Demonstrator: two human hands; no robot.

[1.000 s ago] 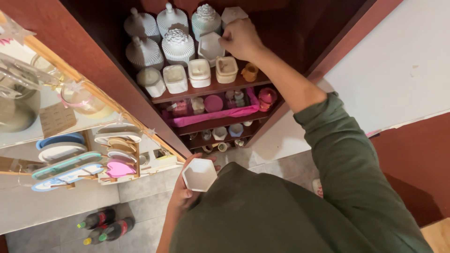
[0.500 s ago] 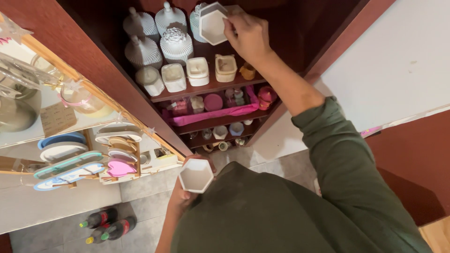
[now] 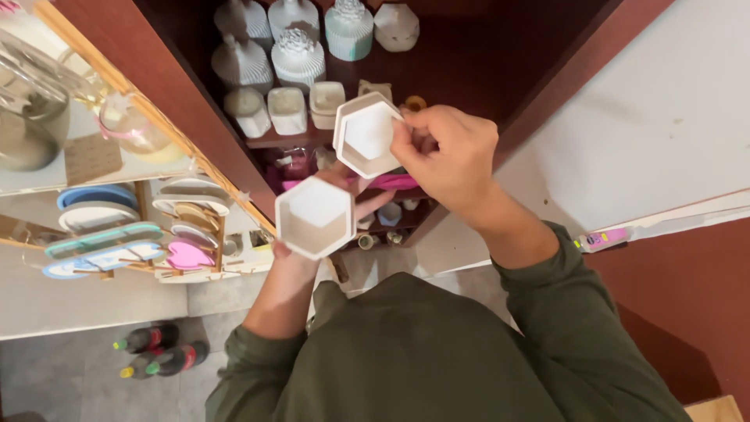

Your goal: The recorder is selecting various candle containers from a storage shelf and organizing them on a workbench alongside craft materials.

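A tall dark reddish-brown wooden cabinet [image 3: 195,101] fills the upper part of the view, its open shelves crowded with pale ceramic ware. To its right runs a plain white wall panel [image 3: 672,133]. At the left, a light wooden rack [image 3: 141,234] carries flat painted plates in blue, white, tan and pink. The person's dark green long-sleeved top [image 3: 437,352] takes up the lower middle.

On the upper shelf stand ribbed white lidded jars [image 3: 297,55], and in front of them a row of small cream square pots [image 3: 287,109]. Below, on the grey floor, lie dark plastic bottles with coloured caps [image 3: 156,352].

The right hand [image 3: 449,156] holds a white hexagonal ceramic dish [image 3: 366,134] in front of the shelf edge, tilted so its open side faces the camera; thumb and forefinger pinch its right rim, the other fingers curled behind. The left hand [image 3: 344,205] supports a second white hexagonal ceramic dish [image 3: 315,216] from beneath, fingers cupped under it and mostly hidden. This dish sits lower and to the left, just beside the first, their edges nearly meeting.
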